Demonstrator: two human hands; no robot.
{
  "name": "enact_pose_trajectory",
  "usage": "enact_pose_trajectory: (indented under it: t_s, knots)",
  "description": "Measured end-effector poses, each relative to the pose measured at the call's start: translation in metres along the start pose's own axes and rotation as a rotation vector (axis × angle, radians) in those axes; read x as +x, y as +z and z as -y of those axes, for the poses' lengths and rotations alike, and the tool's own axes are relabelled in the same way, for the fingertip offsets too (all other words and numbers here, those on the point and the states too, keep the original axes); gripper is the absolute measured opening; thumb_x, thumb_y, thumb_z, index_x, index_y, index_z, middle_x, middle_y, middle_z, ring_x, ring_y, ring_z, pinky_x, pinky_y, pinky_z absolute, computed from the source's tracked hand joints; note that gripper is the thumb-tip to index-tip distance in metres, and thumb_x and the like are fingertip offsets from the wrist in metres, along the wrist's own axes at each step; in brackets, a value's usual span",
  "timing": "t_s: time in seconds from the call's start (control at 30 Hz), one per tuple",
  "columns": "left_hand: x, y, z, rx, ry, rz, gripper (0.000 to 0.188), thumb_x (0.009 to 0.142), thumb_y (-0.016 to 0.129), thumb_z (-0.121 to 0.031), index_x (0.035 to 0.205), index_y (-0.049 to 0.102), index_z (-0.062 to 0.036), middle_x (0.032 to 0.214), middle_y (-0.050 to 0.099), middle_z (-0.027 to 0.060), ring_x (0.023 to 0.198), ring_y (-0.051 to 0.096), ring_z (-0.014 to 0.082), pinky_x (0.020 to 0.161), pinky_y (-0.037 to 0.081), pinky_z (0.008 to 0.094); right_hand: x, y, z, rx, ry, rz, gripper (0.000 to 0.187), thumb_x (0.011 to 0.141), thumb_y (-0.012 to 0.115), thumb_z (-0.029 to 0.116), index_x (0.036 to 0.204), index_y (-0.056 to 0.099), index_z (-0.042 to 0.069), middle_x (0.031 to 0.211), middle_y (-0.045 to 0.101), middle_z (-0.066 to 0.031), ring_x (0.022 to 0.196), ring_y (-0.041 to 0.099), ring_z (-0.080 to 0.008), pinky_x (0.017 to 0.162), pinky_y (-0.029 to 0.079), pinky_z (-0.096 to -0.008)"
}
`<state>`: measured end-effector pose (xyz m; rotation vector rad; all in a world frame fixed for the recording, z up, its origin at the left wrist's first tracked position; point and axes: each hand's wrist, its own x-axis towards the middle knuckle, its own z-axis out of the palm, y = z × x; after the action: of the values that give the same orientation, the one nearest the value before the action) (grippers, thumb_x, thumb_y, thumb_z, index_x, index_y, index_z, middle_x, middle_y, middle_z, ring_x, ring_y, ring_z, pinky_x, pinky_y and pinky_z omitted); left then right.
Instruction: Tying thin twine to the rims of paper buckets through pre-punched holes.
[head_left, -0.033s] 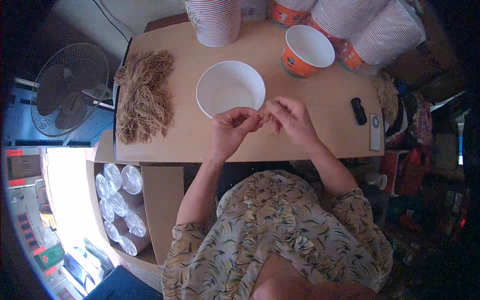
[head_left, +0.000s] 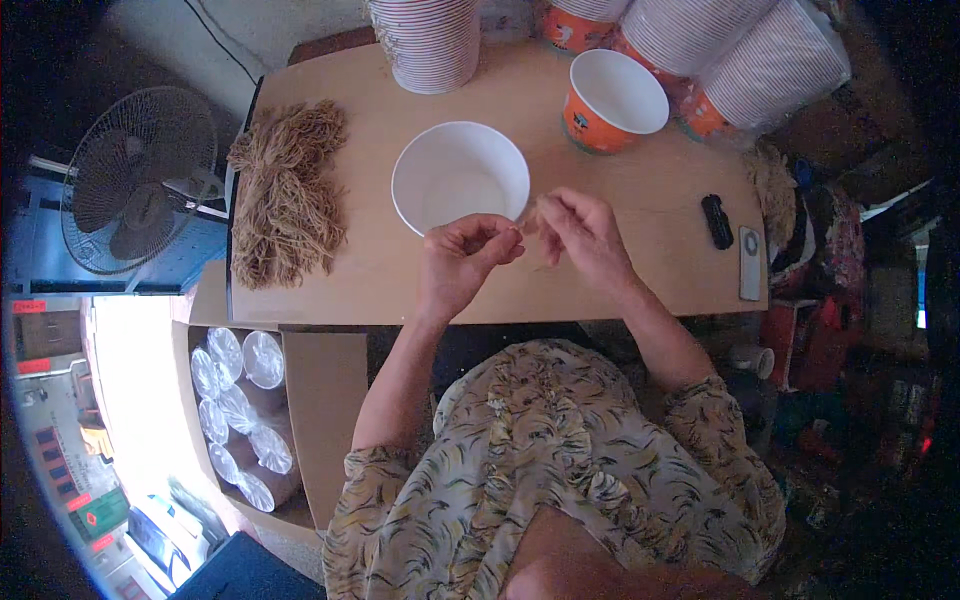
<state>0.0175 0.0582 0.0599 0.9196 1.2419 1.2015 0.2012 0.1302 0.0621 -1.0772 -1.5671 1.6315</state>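
Observation:
Over the near rim of a white paper bucket (head_left: pixel 461 178), my left hand (head_left: pixel 462 262) is closed, thumb and forefinger pinched together. My right hand (head_left: pixel 583 232), just right of that rim, has its fingers drawn together too. A small brownish wisp shows between the two hands, too thin and blurred to name. At the left of the table lies a bundle of tan twisted strands (head_left: pixel 288 200), apart from both hands. An orange and white paper bucket (head_left: pixel 615 100) stands farther back to the right.
A tall stack of white paper buckets (head_left: pixel 430 45) rises at the table's back edge. Bagged stacks (head_left: pixel 765 70) lean at the back right. A black clip-like object (head_left: pixel 717 222) and a white remote (head_left: pixel 749 263) lie at right. A fan (head_left: pixel 145 180) and an open carton (head_left: pixel 325 420) are left.
My right hand has shifted very slightly up and away. Both hands keep their closed fingers, and the things on the table stay in place.

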Motion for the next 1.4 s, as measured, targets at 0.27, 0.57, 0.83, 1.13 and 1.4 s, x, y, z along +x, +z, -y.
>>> enact_pose_trajectory:
  t_s: [0.27, 0.57, 0.83, 1.13, 1.4]
  knots:
    - [0.001, -0.003, 0.007, 0.002, 0.067, 0.048, 0.01, 0.094, 0.067, -0.005, 0.101, 0.067, 0.0025, 0.088, 0.072, 0.0063, 0.082, 0.07, 0.0118, 0.074, 0.058, 0.0254, 0.0, 0.009, 0.01, 0.125, 0.098, 0.094, 0.014, 0.099, 0.059, 0.019, 0.098, 0.062, 0.005, 0.069, 0.049, 0.006, 0.052, 0.038, -0.0018, 0.045, 0.03, -0.0188]
    - [-0.001, -0.006, 0.009, -0.058, 0.089, 0.053, 0.007, 0.093, 0.067, -0.001, 0.1, 0.067, 0.0013, 0.088, 0.072, 0.0066, 0.082, 0.07, 0.0127, 0.073, 0.058, 0.0249, -0.004, 0.005, 0.003, 0.073, 0.078, 0.155, 0.018, 0.095, 0.063, 0.022, 0.099, 0.067, 0.004, 0.074, 0.06, 0.0039, 0.06, 0.049, -0.0014, 0.05, 0.038, -0.021]
    - [-0.004, -0.007, -0.001, 0.007, 0.077, 0.059, 0.007, 0.091, 0.069, 0.0, 0.097, 0.067, 0.001, 0.087, 0.072, 0.0064, 0.08, 0.07, 0.0112, 0.074, 0.058, 0.0248, -0.004, 0.0, 0.006, 0.043, 0.038, 0.228, 0.013, 0.094, 0.065, 0.014, 0.101, 0.067, 0.003, 0.08, 0.065, 0.002, 0.069, 0.056, -0.0035, 0.057, 0.043, -0.0217]
    - [-0.005, -0.006, -0.003, 0.127, 0.081, 0.028, 0.007, 0.089, 0.07, 0.001, 0.095, 0.068, 0.0018, 0.085, 0.072, 0.0058, 0.08, 0.069, 0.0104, 0.073, 0.057, 0.0243, -0.002, -0.003, 0.002, -0.06, -0.037, 0.297, 0.011, 0.091, 0.065, 0.01, 0.097, 0.064, 0.001, 0.085, 0.065, 0.001, 0.077, 0.059, -0.0057, 0.071, 0.05, -0.0252]
    - [-0.005, -0.008, -0.004, 0.048, 0.075, 0.065, 0.008, 0.09, 0.07, 0.0, 0.096, 0.065, 0.0025, 0.089, 0.073, 0.0079, 0.082, 0.07, 0.0125, 0.074, 0.057, 0.0249, -0.005, 0.004, -0.006, -0.02, 0.023, 0.21, 0.016, 0.093, 0.063, 0.019, 0.096, 0.062, 0.003, 0.08, 0.062, 0.0007, 0.069, 0.056, -0.0046, 0.059, 0.047, -0.0228]
